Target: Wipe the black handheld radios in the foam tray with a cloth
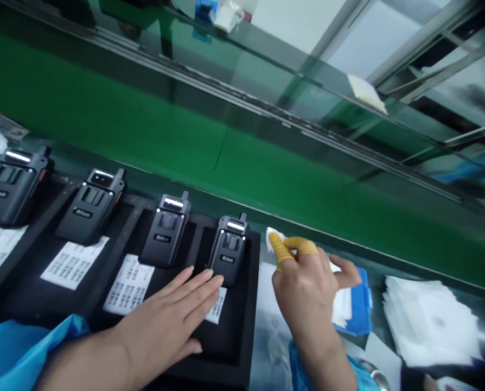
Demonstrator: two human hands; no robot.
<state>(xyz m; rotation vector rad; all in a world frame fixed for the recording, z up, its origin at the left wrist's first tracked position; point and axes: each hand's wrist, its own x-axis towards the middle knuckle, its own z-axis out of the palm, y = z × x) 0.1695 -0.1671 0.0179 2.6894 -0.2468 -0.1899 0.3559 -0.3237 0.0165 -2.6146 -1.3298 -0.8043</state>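
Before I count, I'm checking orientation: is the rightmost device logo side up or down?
Up: on the rightmost device, by the left hand, the Riton logo faces the camera.

Radios (160,250): charcoal, white-lettered | Labels (75,264): white, black code pattern | Wipe (275,231): white | Finger cots (280,251): yellow | Sleeves (23,353): blue | Tray (248,326): black

Showing matt plastic on the radios (163,228), glossy at the upper windows (173,203). Looking dull black across the tray (214,339). Reading as paper on the labels (128,285), rubbery on the finger covers (281,251), soft cloth or tissue on the white wipe (269,245). Gleaming like glass along the shelf (259,70), like smooth plastic on the blue box (363,307).
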